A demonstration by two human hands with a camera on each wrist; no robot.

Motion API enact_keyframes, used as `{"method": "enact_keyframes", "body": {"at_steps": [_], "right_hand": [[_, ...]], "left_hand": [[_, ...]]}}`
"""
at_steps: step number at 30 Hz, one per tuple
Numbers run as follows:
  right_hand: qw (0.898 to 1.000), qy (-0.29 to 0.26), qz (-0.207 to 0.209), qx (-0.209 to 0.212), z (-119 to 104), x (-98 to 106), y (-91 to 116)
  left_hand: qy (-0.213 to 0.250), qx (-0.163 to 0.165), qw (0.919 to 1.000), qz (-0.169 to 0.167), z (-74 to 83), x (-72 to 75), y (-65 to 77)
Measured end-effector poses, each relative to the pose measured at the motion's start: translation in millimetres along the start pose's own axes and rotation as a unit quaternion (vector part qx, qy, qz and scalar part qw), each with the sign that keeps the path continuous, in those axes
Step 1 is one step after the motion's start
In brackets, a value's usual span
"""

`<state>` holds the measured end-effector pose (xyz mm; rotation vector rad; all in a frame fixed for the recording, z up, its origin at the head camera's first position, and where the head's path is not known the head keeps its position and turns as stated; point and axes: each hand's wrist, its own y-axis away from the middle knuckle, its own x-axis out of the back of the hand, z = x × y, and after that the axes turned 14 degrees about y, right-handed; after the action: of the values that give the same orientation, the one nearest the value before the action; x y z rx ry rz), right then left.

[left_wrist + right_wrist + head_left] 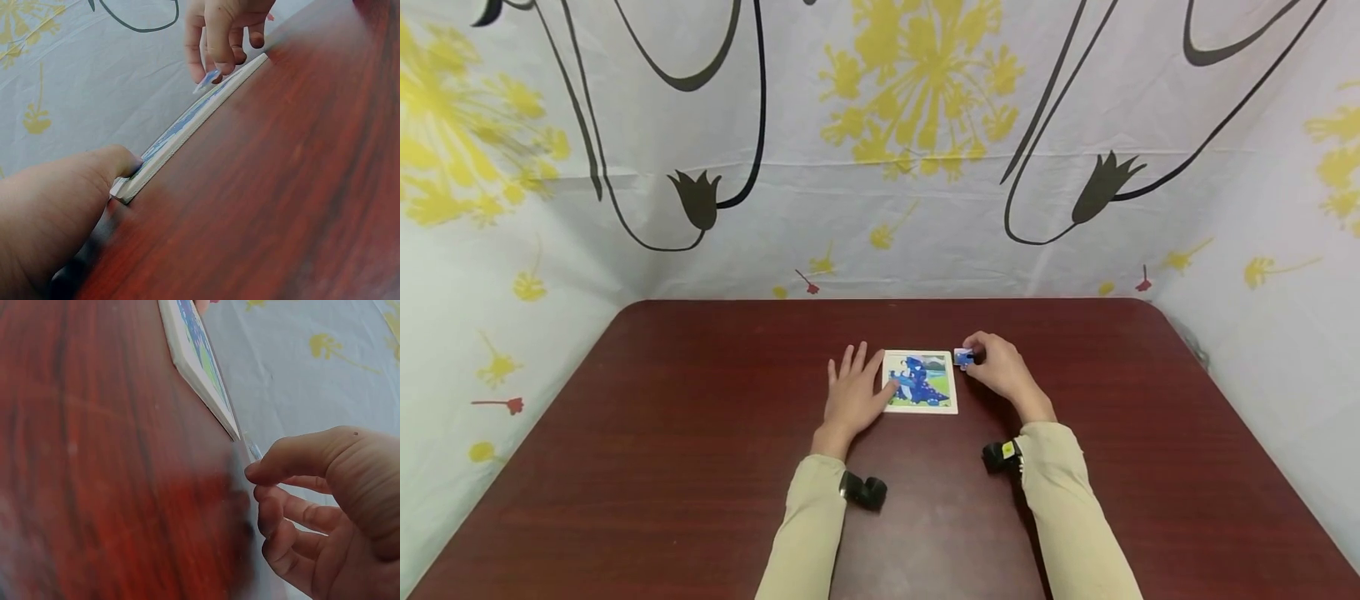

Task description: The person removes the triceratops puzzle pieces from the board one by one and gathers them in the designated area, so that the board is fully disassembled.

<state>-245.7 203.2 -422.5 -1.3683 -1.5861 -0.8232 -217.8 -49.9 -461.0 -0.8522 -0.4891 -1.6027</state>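
A square jigsaw puzzle board (921,410) with a pale rim lies flat on the table, its picture showing a blue dinosaur (917,382) on green. My left hand (852,398) rests at the board's left side with fingers spread and straight, the thumb reaching onto the picture. Just off the board's upper right corner, my right hand (1002,369) pinches a small blue and white puzzle piece (962,358) between thumb and fingers. From the left wrist view, the piece (206,81) is seen tilted near the board's far end. The right fingers partly cover it.
The dark red wooden table (662,417) spreads around the board on all sides. A white cloth (925,225) with yellow and dark plant prints hangs behind its far edge and along both sides. Small black cameras (867,493) are strapped at both wrists.
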Motion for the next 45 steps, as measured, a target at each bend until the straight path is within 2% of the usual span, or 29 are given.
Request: {"method": "enact_keyframes", "body": {"at_steps": [9, 26, 36, 42, 43, 45], "right_hand": [[1.000, -0.012, 0.000, 0.003, -2, -4, -3], [1.000, -0.003, -0.001, 0.001, -3, -7, -2], [0.998, -0.005, 0.063, 0.010, -9, -2, -2], [0.986, -0.027, 0.154, 0.055, -24, -2, -5], [0.984, -0.027, 0.162, 0.065, -29, -3, -5], [0.985, -0.026, 0.149, 0.084, -39, -5, -6]], "left_hand": [[-0.002, -0.002, 1.0000, 0.005, 0.3, 1.2, -0.4], [-0.006, 0.004, 1.0000, -0.004, 0.6, 1.3, -1.6], [-0.006, -0.001, 1.0000, -0.005, -0.2, 0.9, -3.5], [0.002, -0.003, 1.0000, -0.001, 0.0, -0.1, -2.8], [0.003, -0.003, 1.0000, 0.000, -0.1, -0.3, -2.4], [0.003, 0.000, 1.0000, -0.001, -0.8, -0.4, -1.5]]}}
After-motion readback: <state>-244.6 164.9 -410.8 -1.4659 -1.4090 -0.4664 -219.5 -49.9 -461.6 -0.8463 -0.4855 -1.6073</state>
